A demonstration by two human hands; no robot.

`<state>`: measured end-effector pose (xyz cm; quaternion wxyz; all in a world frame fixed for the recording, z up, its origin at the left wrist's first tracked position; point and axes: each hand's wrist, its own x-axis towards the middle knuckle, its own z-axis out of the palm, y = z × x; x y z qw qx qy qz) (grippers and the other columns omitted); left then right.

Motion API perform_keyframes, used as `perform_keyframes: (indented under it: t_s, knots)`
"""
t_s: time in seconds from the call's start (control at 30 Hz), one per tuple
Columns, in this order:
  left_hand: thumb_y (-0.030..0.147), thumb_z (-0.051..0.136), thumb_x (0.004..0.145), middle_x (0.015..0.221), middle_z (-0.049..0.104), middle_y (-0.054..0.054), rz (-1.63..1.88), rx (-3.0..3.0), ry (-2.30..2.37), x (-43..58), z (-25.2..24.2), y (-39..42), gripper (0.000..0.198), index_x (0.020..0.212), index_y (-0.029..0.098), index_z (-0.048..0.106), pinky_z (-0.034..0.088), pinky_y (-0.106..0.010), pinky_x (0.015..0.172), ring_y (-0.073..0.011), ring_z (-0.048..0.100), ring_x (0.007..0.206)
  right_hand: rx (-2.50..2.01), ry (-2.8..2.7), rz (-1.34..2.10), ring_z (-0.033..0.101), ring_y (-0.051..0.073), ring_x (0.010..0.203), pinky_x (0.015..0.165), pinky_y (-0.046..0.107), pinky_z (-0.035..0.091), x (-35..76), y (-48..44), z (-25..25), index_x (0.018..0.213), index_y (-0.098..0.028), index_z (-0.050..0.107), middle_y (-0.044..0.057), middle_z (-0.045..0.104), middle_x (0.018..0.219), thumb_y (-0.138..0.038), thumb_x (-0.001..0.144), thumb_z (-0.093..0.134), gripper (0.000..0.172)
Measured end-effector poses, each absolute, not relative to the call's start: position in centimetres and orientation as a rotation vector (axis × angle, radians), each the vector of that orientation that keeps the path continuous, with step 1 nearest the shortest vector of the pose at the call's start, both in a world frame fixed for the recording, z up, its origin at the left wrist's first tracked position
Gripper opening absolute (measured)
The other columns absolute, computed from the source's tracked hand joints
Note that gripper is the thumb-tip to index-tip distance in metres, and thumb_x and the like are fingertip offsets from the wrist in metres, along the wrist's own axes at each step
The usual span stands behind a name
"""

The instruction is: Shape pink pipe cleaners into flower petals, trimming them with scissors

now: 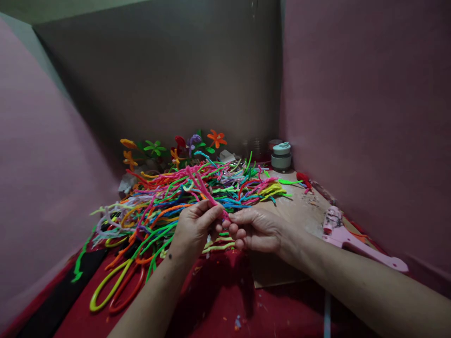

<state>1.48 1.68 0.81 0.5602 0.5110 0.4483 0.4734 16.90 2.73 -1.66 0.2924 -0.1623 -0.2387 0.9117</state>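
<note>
Pink fuzzy strands (200,185) at the centre of the frame, held above a red cloth (197,300) between two bare hands. Lean up and to the left from the fingers, two lengths running side by side. Left hand (197,221) closed narrowly on the strands, thumb over curled fingers; right hand (259,230) pinching the lower end between thumb and forefinger, just beside the left. Behind, from centre to left, a broad tangled heap of fuzzy stems (165,212) in many colours, with a yellow loop (96,293) and a red loop (137,290) spilling toward the lower left. Beyond the heap, bright fuzzy flowers (217,138) before a grey wall (176,80). Right of centre, a brown board (299,209) and, near its far edge, a lidded container (281,162). At the right, a pink glue gun (343,238) just beyond the right forearm.
</note>
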Motion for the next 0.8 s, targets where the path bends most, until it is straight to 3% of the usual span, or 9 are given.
perform_keyframes:
  t_s: [0.27,0.4,0.57,0.8]
  knots:
    - [0.029,0.065,0.067,0.058,0.061,-0.002,1.109,1.255,1.054,1.6,0.9,1.3,0.016,0.069,0.013,0.060,0.041,-0.018,0.039,-0.0085,0.052,0.044,-0.541,-0.710,2.317,0.045,0.003,0.039,0.045,0.016,0.044,16.6,2.5,-1.3,0.068,-0.008,0.057,-0.002,0.053,0.051,-0.004,0.068,0.053,0.006]
    - [0.031,0.063,0.070,0.054,0.059,-0.001,1.129,1.315,1.097,1.7,0.8,1.2,0.019,0.065,0.014,0.058,0.036,-0.016,0.037,-0.0070,0.049,0.042,-0.592,-0.856,2.220,0.045,0.004,0.039,0.045,0.020,0.046,16.7,2.4,-1.3,0.066,-0.009,0.059,-0.003,0.053,0.050,-0.011,0.068,0.056,0.004]
    - [0.030,0.065,0.069,0.038,0.045,0.006,1.128,1.309,1.119,1.7,0.8,1.2,0.022,0.058,0.014,0.053,0.023,-0.015,0.033,-0.0022,0.031,0.032,-0.692,-1.231,1.885,0.052,0.008,0.043,0.047,0.023,0.044,16.9,2.3,-0.9,0.063,-0.009,0.060,0.001,0.058,0.054,-0.028,0.068,0.062,0.020]
    - [0.030,0.067,0.067,0.040,0.040,0.008,1.220,1.200,1.103,2.1,0.3,1.5,0.023,0.059,0.015,0.051,0.022,-0.016,0.035,-0.0027,0.031,0.035,-0.940,-1.330,1.673,0.042,0.007,0.032,0.034,0.020,0.030,16.3,1.5,-0.4,0.051,-0.014,0.053,-0.003,0.053,0.043,-0.031,0.065,0.061,0.023]
